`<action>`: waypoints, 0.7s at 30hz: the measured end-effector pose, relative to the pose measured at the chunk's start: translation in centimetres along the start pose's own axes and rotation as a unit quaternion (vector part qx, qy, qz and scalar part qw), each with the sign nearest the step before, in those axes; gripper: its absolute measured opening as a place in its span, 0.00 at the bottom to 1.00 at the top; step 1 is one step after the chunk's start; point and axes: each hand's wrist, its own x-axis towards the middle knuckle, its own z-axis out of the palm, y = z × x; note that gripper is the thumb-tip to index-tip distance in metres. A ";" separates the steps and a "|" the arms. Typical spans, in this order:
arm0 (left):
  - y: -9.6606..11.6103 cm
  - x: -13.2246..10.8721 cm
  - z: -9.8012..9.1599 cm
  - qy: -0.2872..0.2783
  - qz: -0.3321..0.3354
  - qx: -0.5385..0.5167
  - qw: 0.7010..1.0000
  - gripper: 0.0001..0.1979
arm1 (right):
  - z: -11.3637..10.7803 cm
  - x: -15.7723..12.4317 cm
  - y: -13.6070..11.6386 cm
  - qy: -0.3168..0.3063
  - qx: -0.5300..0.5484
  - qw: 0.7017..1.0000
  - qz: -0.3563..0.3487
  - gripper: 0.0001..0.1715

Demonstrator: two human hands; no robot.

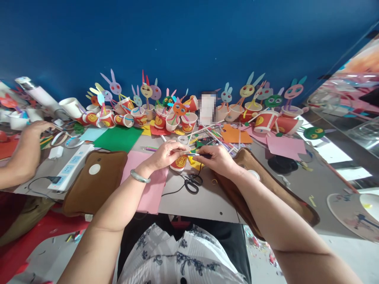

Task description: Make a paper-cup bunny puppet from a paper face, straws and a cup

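Observation:
My left hand (166, 155), with a bracelet at the wrist, is closed on the rim of a red and white paper cup (179, 163) that stands upright in front of me. In my right hand (219, 157) is a slim black-handled tool (204, 155), its narrow metallic end pointing left to the cup's rim. Its exact kind is hard to make out. The fingers of both hands almost meet above the cup. Black-handled scissors (192, 185) lie on the table just below the cup, and a thin dark cord runs beside them.
Along the blue wall (177, 43) stand several cups with paper rabbit figures (247, 90). Coloured sheets, such as a green one (120, 138), cover parts of the table. Brown pouches (94, 181) flank my arms. A power strip (71, 167) and another person's arm (23, 154) are at left.

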 end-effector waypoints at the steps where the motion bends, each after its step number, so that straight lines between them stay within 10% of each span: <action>1: 0.0 0.0 0.0 0.000 -0.012 -0.017 1.000 0.13 | 0.0 0.0 0.0 0.004 0.000 1.000 -0.003 0.24; 21: 2.0 0.0 -0.2 0.046 -0.135 -0.250 0.958 0.14 | 0.6 -0.3 -1.1 0.079 0.075 0.994 0.014 0.23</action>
